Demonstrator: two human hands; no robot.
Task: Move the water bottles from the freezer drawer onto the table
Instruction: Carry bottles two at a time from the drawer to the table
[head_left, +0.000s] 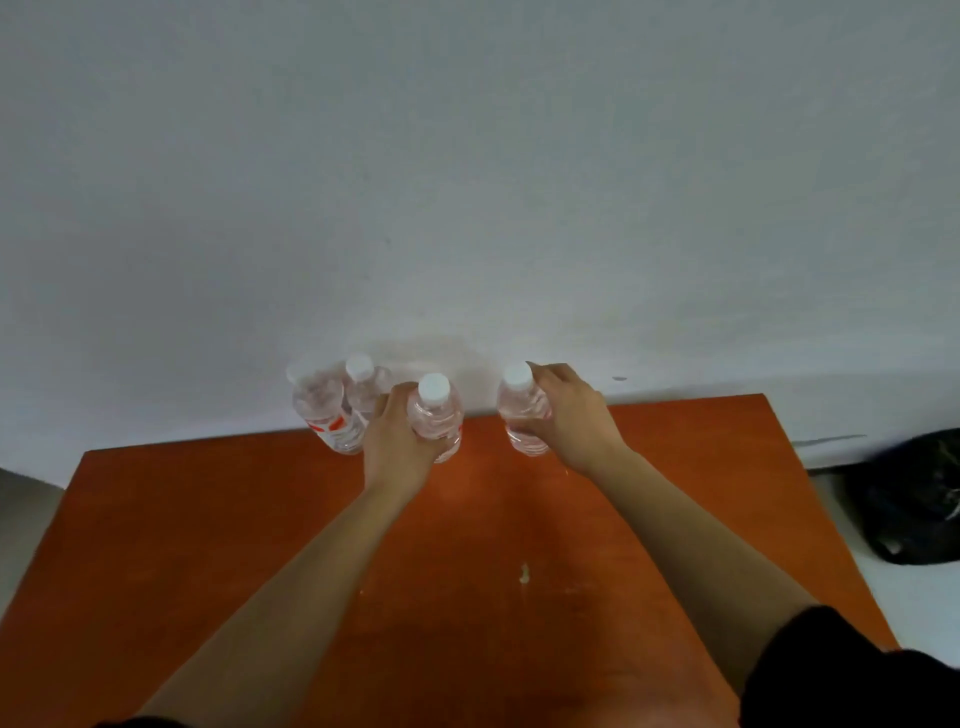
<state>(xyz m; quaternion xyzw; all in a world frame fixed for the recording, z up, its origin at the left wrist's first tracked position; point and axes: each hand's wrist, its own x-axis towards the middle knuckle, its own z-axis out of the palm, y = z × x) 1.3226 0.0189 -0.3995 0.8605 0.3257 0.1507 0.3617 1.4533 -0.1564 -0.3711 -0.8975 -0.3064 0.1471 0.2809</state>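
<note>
The left hand (397, 441) is curling round the waist of the left bottle (439, 410) and the right hand (571, 421) is gripping the right bottle (519, 410) by its side, both at the far edge of the table (208, 519) beside two standing bottles (332, 415). They're looking full, thin-walled, probably cold and slippery.

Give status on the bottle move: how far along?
Done: the far-left bottle and its neighbour stand free at the far edge of the table. In hand: the left hand grips a third bottle, the right hand a fourth bottle, both upright, low over the table; whether they are set down I cannot tell. Left: let go of both. The freezer drawer is out of view, so any remaining bottles are unknown.
</note>
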